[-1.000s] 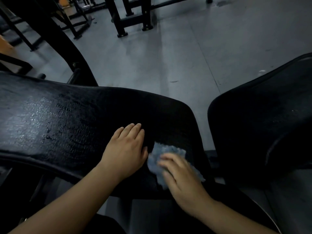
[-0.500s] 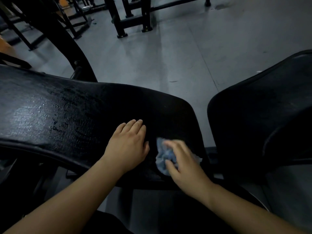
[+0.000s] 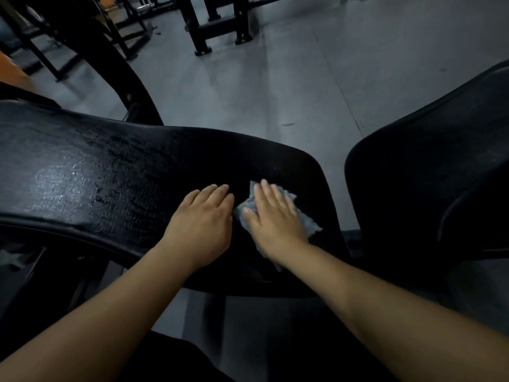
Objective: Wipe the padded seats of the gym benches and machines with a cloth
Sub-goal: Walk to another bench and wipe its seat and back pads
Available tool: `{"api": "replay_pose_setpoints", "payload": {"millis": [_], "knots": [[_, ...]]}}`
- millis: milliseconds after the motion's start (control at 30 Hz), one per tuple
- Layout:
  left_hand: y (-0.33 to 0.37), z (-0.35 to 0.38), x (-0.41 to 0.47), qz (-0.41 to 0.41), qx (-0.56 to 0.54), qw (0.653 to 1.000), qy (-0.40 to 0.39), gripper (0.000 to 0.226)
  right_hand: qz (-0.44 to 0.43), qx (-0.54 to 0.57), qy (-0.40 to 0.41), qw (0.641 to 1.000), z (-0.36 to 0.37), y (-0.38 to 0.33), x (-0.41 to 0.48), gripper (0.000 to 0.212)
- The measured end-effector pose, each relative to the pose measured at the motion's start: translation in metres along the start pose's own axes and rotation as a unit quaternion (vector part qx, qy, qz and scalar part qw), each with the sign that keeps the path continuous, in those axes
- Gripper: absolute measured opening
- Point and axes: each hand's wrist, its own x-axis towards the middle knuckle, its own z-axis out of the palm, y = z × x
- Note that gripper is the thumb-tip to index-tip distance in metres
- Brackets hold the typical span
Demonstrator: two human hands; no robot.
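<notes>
Padded seat [image 3: 110,175] carries left hand [image 3: 203,224], right hand [image 3: 275,216] pressing cloth [image 3: 309,226].

Both bare forearms reach forward from the lower corners of the view and converge toward the middle; the left hand [image 3: 203,219] lies palm down on the padded seat [image 3: 110,175], fingers straight and close together, pointing away from the person; the right hand [image 3: 275,216] lies just beside it, also palm down, fingers extended and slightly spread, thumb out toward the left hand, pressing flat on the cloth [image 3: 308,224]; a narrow gap separates the hands; both wrists look roughly straight.
</notes>
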Motion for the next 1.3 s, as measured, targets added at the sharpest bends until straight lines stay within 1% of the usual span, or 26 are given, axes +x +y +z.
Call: {"api": "replay_pose_setpoints", "payload": {"millis": [33, 67, 133, 167, 200, 267, 333, 367, 400, 433, 467, 533, 600, 667, 700, 733, 767, 833, 900, 933, 1000, 1067, 1100, 1133, 1233, 1300], "knots": [[0.000, 0.000, -0.001, -0.001, -0.005, 1.000, 0.000, 0.058, -0.026, -0.002, 0.003, 1.000, 0.004, -0.011, -0.004, 0.066], [0.000, -0.001, -0.003, -0.001, -0.009, 1.000, 0.001, 0.059, -0.077, 0.010, -0.004, 0.997, 0.005, -0.016, -0.019, 0.069], [-0.003, -0.001, -0.005, 0.003, -0.008, 1.000, 0.001, 0.059, -0.164, 0.035, -0.029, 0.985, 0.005, -0.001, -0.062, 0.068], [-0.006, -0.001, -0.007, 0.005, -0.007, 1.000, 0.002, 0.059, -0.179, 0.038, -0.040, 0.982, 0.003, 0.014, -0.072, 0.066], [-0.008, -0.002, -0.007, 0.005, -0.005, 1.000, 0.002, 0.058, -0.176, 0.037, -0.041, 0.983, -0.001, 0.029, -0.067, 0.065], [-0.010, -0.002, -0.004, 0.005, 0.001, 1.000, 0.001, 0.057, -0.127, 0.020, -0.023, 0.991, -0.008, 0.040, -0.027, 0.063], [-0.013, -0.003, 0.001, -0.004, 0.007, 1.000, 0.000, 0.056, -0.044, 0.001, 0.001, 0.999, -0.007, 0.021, 0.018, 0.061], [-0.016, -0.004, 0.004, -0.012, 0.009, 1.000, 0.000, 0.056, -0.030, -0.006, 0.004, 1.000, -0.006, 0.006, 0.025, 0.063], [-0.019, -0.005, 0.007, -0.020, 0.006, 1.000, -0.001, 0.057, -0.052, -0.007, 0.006, 0.999, -0.003, -0.007, 0.020, 0.067], [-0.022, -0.006, 0.010, -0.027, 0.002, 1.000, -0.002, 0.058, -0.114, 0.001, -0.003, 0.994, -0.001, -0.014, 0.003, 0.071], [-0.026, -0.006, 0.012, -0.030, -0.001, 1.000, -0.002, 0.059, -0.183, 0.013, -0.018, 0.983, 0.002, -0.013, -0.019, 0.070], [-0.033, -0.006, 0.014, -0.023, 0.002, 1.000, -0.002, 0.059, -0.251, 0.029, -0.061, 0.966, -0.002, 0.010, -0.051, 0.062], [-0.037, -0.005, 0.014, -0.014, 0.001, 1.000, -0.006, 0.058, -0.234, 0.019, -0.045, 0.971, -0.009, 0.033, -0.027, 0.061], [-0.039, -0.004, 0.014, -0.007, -0.001, 1.000, -0.007, 0.057, -0.150, 0.006, -0.001, 0.989, -0.012, 0.025, 0.026, 0.062], [-0.039, -0.004, 0.015, -0.006, -0.003, 1.000, -0.006, 0.057, -0.103, 0.005, 0.007, 0.995, -0.011, 0.009, 0.048, 0.060], [-0.039, -0.005, 0.015, -0.005, -0.008, 1.000, -0.005, 0.056, -0.080, 0.010, 0.006, 0.997, -0.007, -0.009, 0.060, 0.057], [-0.040, -0.005, 0.014, -0.004, -0.018, 1.000, -0.003, 0.055, -0.083, 0.023, 0.004, 0.996, -0.004, -0.024, 0.060, 0.056], [-0.045, -0.005, 0.012, -0.001, -0.044, 0.999, 0.002, 0.054, -0.147, 0.054, -0.017, 0.987, -0.003, -0.034, 0.033, 0.062], [-0.050, -0.003, 0.011, 0.006, -0.051, 0.999, 0.005, 0.054, -0.199, 0.054, -0.036, 0.978, -0.004, -0.011, 0.002, 0.069], [-0.051, -0.003, 0.011, 0.006, -0.050, 0.999, 0.004, 0.054, -0.198, 0.045, -0.038, 0.978, -0.006, 0.003, 0.003, 0.069], [-0.052, -0.003, 0.014, 0.005, -0.047, 0.999, 0.003, 0.054, -0.151, 0.030, -0.014, 0.988, -0.011, 0.017, 0.036, 0.065], [-0.052, -0.003, 0.022, 0.006, -0.046, 0.999, 0.008, 0.054, -0.073, 0.005, 0.011, 0.997, -0.011, 0.003, 0.073, 0.066], [-0.053, -0.003, 0.025, 0.005, -0.046, 0.999, 0.010, 0.054, -0.059, -0.005, 0.012, 0.998, -0.010, -0.008, 0.077, 0.067], [-0.054, -0.003, 0.028, 0.003, -0.048, 0.999, 0.012, 0.054, -0.074, -0.004, 0.009, 0.997, -0.008, -0.016, 0.071, 0.067], [-0.058, -0.004, 0.034, 0.011, -0.045, 0.999, 0.010, 0.054, -0.200, 0.032, -0.030, 0.979, -0.007, -0.002, 0.016, 0.063], [-0.060, -0.003, 0.038, 0.022, -0.033, 0.999, 0.010, 0.054, -0.204, 0.020, -0.036, 0.978, -0.013, 0.029, 0.019, 0.063]]}}
